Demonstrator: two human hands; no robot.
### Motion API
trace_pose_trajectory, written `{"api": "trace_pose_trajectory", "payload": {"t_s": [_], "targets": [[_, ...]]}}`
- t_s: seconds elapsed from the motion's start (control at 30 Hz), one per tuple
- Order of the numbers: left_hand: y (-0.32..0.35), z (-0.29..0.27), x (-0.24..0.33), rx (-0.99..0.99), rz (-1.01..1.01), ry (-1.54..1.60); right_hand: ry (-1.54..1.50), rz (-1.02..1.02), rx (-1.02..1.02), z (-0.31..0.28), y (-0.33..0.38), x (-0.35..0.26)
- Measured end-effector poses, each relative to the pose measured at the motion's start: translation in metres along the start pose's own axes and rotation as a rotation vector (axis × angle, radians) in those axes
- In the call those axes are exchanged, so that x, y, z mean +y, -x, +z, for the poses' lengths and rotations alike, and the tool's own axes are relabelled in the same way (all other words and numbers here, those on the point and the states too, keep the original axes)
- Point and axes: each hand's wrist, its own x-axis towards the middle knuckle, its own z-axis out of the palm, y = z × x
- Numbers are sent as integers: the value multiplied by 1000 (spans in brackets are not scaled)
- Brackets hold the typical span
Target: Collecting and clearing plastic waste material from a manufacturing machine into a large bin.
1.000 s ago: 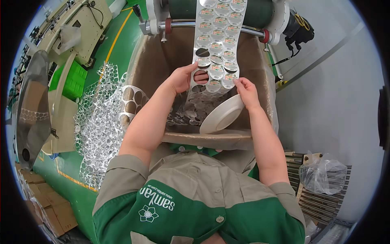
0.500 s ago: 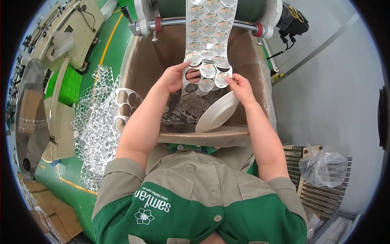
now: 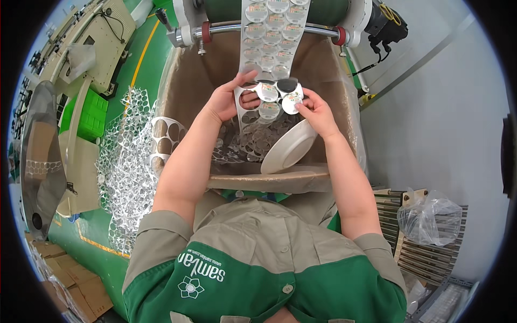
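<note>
A long strip of round printed labels (image 3: 272, 35) hangs from the roller above the bin and bends in front of me. My left hand (image 3: 229, 101) grips the strip's left edge, thumb in front and fingers behind, seen through a punched hole. At the right edge my right hand (image 3: 319, 114) pinches the strip beside a round label (image 3: 292, 104). Dark open holes show in the strip between my hands. Below my right hand leans a white round dish (image 3: 291, 148); whether my fingers touch it is hidden.
A brown lined bin (image 3: 269, 185) holding loose round pieces (image 3: 261, 139) stands under the strip. A metal bar (image 3: 318, 30) crosses above it. Punched white scrap webbing (image 3: 129, 177) heaps on the left floor near a green crate (image 3: 91, 116). At right is a slatted metal rack (image 3: 436, 264) with clear plastic (image 3: 431, 220).
The strip between my hands has shifted slightly left and folds more sharply at its top. A dark hole now shows near my right fingers. Both hands keep their grip.
</note>
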Motion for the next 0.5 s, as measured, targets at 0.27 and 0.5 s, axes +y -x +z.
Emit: {"api": "trace_pose_trajectory", "payload": {"t_s": [0.27,0.5], "targets": [[-4,-26,-5,14,125,46,287,-87,26,8,5,-9],[0,-4,-9,109,109,3,500,-29,266,14,5,-10]]}}
